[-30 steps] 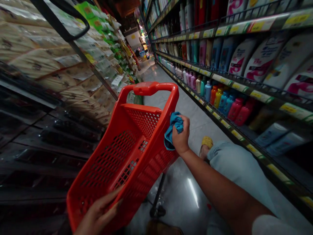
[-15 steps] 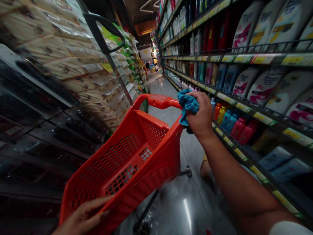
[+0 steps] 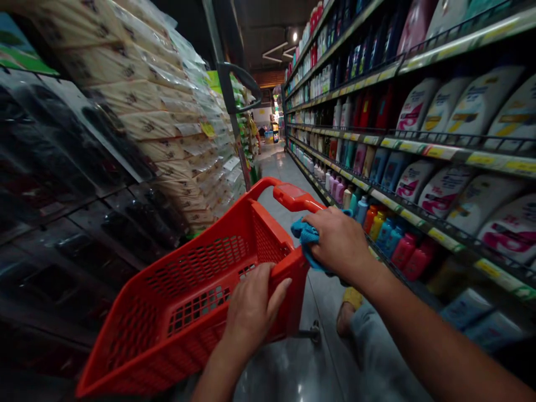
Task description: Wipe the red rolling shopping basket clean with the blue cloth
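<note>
A red plastic shopping cart point(image 3: 184, 262) with slotted walls stands in front of me, its basket tilted in my view. My left hand point(image 3: 254, 304) is closed over the near side rim, fingers on the inside and thumb on the outer wall. A crumpled blue cloth point(image 3: 307, 237) is bunched under my right hand point(image 3: 341, 243), at the end of the red handle point(image 3: 297, 198). My right fingers are closed round the cloth, and their tips are partly hidden by it.
Shelves of shampoo bottles point(image 3: 481, 106) line the right side. Stacked plastic-wrapped packages point(image 3: 154, 123) and hanging black packs point(image 3: 84, 167) rise on the left. A metal pole with a dark loop point(image 3: 238, 89) stands behind the cart. A foot in a yellow shoe point(image 3: 352, 298) is below.
My left hand has moved forward along the near rim, closer to the handle. My right hand with the cloth has shifted down at the handle's end. The view has tilted upward.
</note>
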Tool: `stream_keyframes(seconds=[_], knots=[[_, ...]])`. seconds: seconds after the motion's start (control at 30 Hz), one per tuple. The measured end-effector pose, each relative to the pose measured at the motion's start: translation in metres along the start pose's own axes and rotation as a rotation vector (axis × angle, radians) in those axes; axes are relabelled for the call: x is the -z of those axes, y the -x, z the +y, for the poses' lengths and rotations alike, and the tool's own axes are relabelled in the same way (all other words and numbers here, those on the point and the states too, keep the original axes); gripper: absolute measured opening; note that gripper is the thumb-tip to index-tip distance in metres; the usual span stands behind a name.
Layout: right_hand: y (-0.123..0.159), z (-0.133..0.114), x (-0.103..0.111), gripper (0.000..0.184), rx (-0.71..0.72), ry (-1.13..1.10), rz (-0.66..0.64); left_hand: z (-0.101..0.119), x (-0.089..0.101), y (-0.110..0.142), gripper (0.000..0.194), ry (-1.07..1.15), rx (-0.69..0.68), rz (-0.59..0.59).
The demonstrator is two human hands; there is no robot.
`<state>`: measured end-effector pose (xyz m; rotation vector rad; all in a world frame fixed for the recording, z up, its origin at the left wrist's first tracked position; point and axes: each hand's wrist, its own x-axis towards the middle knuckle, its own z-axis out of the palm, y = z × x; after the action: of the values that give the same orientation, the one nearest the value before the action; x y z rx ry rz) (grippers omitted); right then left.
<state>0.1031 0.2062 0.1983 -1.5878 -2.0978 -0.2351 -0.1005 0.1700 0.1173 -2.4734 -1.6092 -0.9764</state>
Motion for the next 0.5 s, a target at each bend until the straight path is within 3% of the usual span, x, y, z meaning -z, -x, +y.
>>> stream_keyframes(seconds=[0.13,0.27,0.37,0.5], knots=[[-0.027,0.023,0.01,0.018,-0.038,-0.095,-0.07,0.002,-0.004,0.013,0.042,-0.096,-0.063,0.175],[-0.053,0.037,0.012,0.017,0.148,-0.135,-0.201,0.009,0.001,0.021,0.031,-0.137,-0.11,0.266],[-0.073,0.045,0.005,0.027,0.279,-0.157,-0.201,0.016,0.006,0.03,0.028,-0.132,-0.128,0.296],[-0.103,0.059,-0.014,0.024,0.189,-0.251,-0.189,0.017,0.013,0.048,0.025,-0.082,-0.117,0.252]])
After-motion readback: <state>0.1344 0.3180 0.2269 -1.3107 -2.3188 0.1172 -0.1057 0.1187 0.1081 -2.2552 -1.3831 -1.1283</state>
